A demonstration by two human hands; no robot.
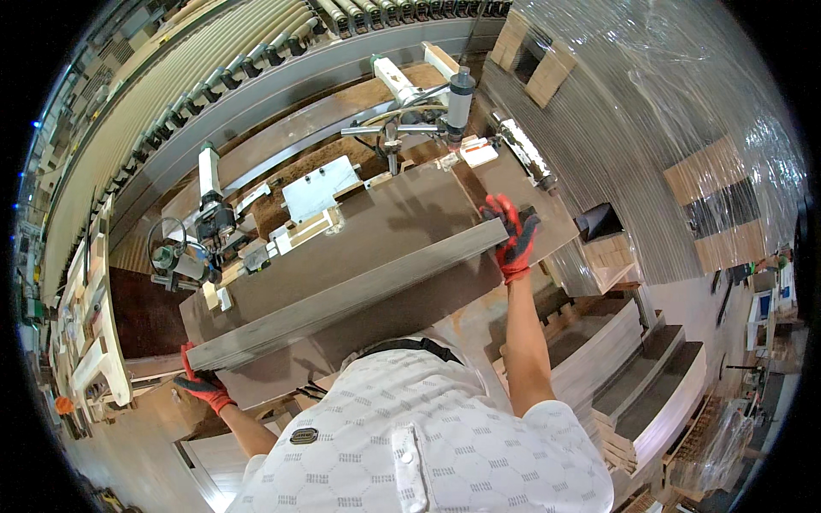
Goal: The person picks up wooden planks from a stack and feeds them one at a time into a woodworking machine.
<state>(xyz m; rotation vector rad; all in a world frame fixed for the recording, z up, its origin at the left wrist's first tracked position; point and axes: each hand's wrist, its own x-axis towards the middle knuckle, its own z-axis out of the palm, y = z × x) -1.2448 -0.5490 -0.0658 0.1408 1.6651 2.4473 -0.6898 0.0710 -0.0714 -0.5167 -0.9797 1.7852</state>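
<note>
Both my hands wear red gloves with dark palms. Between them a long, narrow grey streaked board (351,295) lies slantwise across the brown work surface (376,218), close to my body. My right hand (515,239) is closed around its far right end, fingers bent over it. At the near left end, my left hand (205,386) grips the corner, thumb up along the end and the other fingers low beside it. I cannot tell whether the board is one piece or several thin layers. Its underside is hidden.
Behind the board stand a machine head with a grey cylinder (459,98), another clamp-like unit (184,256) and a white plate (321,188). Roller conveyors (256,51) run at the back. Film-wrapped panel stacks (633,111) rise at right, more panels (650,385) lower right.
</note>
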